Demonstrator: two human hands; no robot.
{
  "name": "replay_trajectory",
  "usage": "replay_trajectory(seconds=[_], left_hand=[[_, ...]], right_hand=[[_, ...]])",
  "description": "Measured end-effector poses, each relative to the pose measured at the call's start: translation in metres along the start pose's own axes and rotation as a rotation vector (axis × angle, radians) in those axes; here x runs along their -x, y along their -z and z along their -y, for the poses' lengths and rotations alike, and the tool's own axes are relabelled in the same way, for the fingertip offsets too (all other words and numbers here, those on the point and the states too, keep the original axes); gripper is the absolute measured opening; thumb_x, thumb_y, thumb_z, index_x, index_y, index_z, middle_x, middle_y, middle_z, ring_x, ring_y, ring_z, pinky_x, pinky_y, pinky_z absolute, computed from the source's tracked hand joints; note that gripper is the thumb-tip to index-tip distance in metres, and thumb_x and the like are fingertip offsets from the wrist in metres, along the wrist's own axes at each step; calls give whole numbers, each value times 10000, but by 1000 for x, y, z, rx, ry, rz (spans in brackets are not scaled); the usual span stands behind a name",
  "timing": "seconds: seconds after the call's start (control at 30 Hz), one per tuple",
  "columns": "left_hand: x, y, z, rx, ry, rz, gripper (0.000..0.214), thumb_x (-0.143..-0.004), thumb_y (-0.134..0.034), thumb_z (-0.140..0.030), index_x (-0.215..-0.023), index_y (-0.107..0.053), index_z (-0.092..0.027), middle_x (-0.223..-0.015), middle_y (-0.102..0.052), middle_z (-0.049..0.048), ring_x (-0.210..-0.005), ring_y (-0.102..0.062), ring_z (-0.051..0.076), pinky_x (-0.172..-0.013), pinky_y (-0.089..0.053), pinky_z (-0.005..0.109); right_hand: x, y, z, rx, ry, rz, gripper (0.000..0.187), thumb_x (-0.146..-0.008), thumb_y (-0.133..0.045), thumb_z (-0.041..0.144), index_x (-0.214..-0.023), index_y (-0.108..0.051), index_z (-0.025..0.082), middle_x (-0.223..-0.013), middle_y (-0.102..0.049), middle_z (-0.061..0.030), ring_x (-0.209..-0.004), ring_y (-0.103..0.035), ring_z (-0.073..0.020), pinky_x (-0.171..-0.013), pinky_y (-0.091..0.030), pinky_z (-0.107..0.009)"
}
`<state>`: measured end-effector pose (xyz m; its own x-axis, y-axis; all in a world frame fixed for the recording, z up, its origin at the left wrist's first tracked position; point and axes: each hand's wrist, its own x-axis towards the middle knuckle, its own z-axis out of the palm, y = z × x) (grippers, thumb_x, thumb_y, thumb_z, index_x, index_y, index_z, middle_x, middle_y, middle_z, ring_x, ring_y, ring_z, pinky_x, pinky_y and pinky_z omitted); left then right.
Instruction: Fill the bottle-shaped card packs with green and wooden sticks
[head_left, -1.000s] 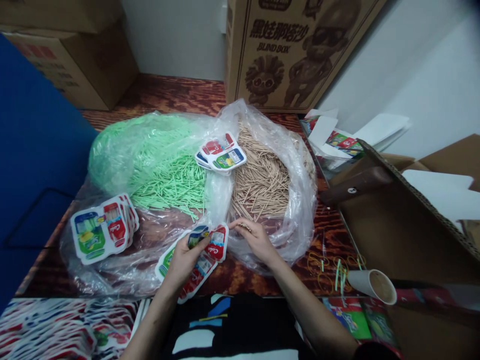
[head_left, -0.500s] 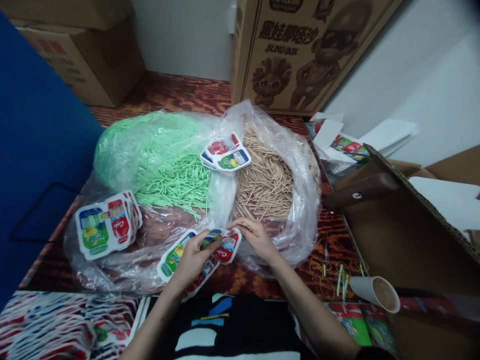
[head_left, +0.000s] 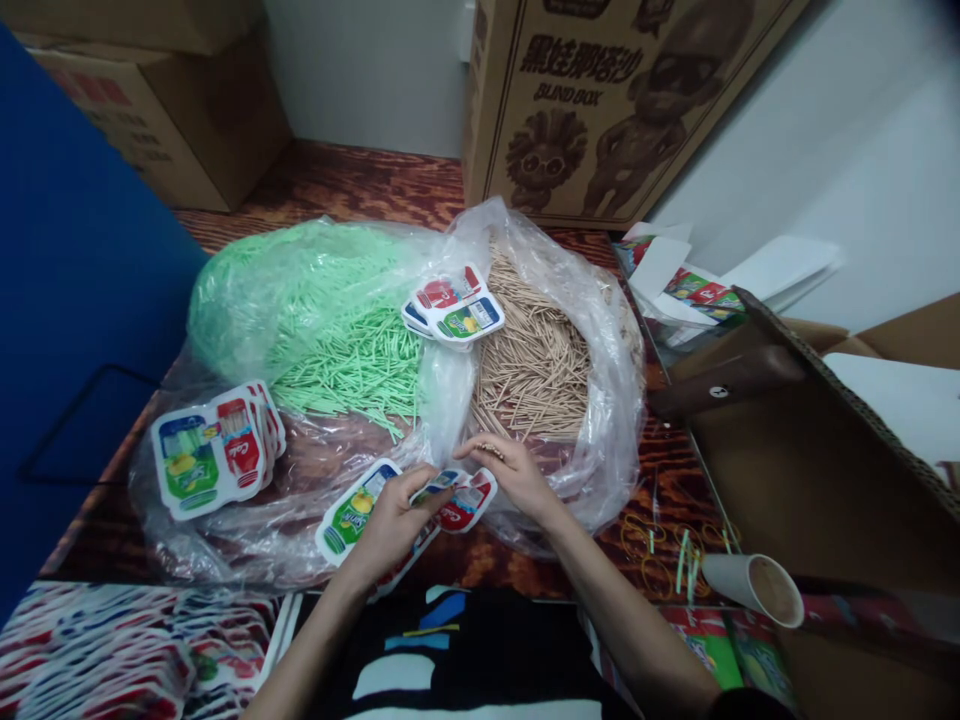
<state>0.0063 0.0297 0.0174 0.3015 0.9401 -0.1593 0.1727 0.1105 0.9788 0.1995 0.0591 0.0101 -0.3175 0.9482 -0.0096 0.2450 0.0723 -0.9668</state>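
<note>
My left hand (head_left: 390,520) is closed around a fan of printed drink-shaped cards (head_left: 352,515) near the table's front edge, its thumb pressing the top card (head_left: 461,500). My right hand (head_left: 510,475) is closed in a pinch on a few tan sticks, right above that top card. Just beyond my hands lies a clear bag of tan sticks (head_left: 536,365), and to its left a clear bag of green sticks (head_left: 337,345).
More card stacks lie at the left (head_left: 214,450) and between the bags (head_left: 454,310). A large printed carton (head_left: 600,100) stands behind. An open cardboard box (head_left: 810,440), a paper cup (head_left: 754,588) and rubber bands (head_left: 656,545) are on the right.
My left hand has shifted the card fan slightly right and lower, and the top card has tilted toward my right hand. The pinched sticks stay just above it.
</note>
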Motion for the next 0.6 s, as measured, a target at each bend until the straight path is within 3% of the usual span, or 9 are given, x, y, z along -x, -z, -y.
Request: replay_trajectory(seconds=[0.37, 0.5, 0.6], left_hand=[[-1, 0, 8, 60, 26, -43, 184, -806, -617, -346, -758, -674, -178, -737, -629, 5, -721, -549, 171, -691, -425, 248], [-1, -2, 9, 168, 97, -84, 190, -771, -651, -362, -761, -678, -174, -746, -654, 9, -717, -568, 175, -681, -440, 248], [-2, -3, 11, 218, 132, -114, 208, -743, -680, -371, -756, -681, -164, -714, -658, -1, -670, -568, 161, -651, -447, 244]], right_hand=[[-2, 4, 5, -36, -24, -2, 242, -900, -535, 376, -893, -687, 188, -917, -715, -52, -917, -643, -195, -863, -470, -327], [-10, 7, 15, -371, -130, -151, 276, -896, -515, 453, -901, -633, 204, -966, -719, -70, -933, -660, -214, -828, -520, -367], [-19, 6, 21, -655, -180, -200, 249, -904, -492, 462, -880, -590, 234, -964, -723, -54, -993, -665, -227, -902, -514, -442]])
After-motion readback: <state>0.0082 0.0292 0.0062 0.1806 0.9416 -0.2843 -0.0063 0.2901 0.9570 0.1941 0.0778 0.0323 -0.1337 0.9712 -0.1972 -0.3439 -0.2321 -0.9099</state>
